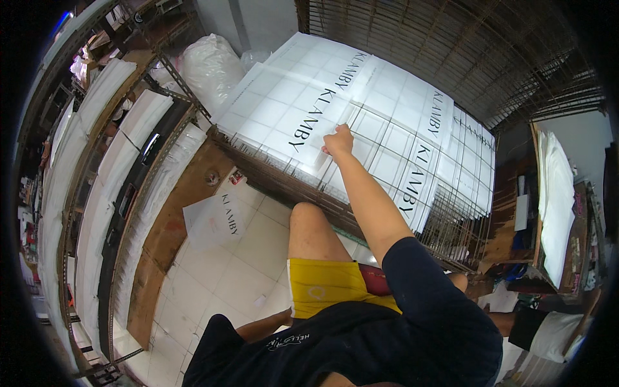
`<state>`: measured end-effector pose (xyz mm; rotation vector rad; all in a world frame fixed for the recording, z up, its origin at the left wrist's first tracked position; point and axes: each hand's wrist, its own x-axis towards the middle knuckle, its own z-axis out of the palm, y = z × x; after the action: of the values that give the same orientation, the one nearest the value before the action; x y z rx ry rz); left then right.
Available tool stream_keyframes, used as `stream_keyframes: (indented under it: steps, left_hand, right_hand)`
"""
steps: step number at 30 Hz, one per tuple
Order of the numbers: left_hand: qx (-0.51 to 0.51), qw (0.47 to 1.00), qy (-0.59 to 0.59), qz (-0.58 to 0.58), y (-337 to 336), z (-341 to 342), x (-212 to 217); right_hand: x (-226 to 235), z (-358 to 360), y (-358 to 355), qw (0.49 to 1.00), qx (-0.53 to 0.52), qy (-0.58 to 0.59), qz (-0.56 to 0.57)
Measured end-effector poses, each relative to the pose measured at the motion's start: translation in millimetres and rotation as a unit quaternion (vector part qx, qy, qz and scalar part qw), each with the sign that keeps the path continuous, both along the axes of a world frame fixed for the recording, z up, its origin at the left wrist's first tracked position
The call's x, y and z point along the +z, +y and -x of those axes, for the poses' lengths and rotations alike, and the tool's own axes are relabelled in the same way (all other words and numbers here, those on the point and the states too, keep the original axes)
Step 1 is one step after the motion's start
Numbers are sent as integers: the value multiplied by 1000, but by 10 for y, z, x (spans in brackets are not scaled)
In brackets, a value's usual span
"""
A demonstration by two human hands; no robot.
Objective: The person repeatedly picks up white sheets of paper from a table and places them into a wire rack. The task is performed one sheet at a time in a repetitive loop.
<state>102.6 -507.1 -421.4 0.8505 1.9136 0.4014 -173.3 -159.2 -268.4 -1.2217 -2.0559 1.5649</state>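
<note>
My right arm reaches out over a wire drying rack (364,119) covered with translucent white printed sheets. My right hand (338,140) is closed, fingers pinched at the edge of one frosted plastic sheet (303,126) with dark lettering. Bare wire grid shows just right of the hand, between that sheet and more printed sheets (422,171) on the right side. My left forearm (263,327) is low beside my thigh. The left hand's fingers are hidden behind my leg and shorts.
One printed sheet (216,216) lies on the tiled floor at the rack's left. Shelves (122,168) stacked with white sheets stand along the left. A large white plastic sack (209,68) sits behind them. A raised wire rack (464,48) leans over the far side. Another person's leg (506,326) shows at right.
</note>
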Motion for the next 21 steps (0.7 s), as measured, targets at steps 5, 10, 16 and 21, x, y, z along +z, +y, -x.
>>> stream_keyframes:
  steps: [5,10,16,21]
  left_hand:
    - [-11,1000,-8,1,-48,-17,-52]
    - [-16,1000,-12,5,-78,-33,-46]
    - [-40,999,-9,11,-53,-44,-10]
    - [-61,998,-4,19,-95,-42,-95]
  right_hand:
    - [2,-93,-98,999,-5,25,36]
    - [70,-170,-212,999,3,29,39]
    - [125,-331,-154,999,21,13,-31]
    - [513,-1323,306,971,25,192,-139]
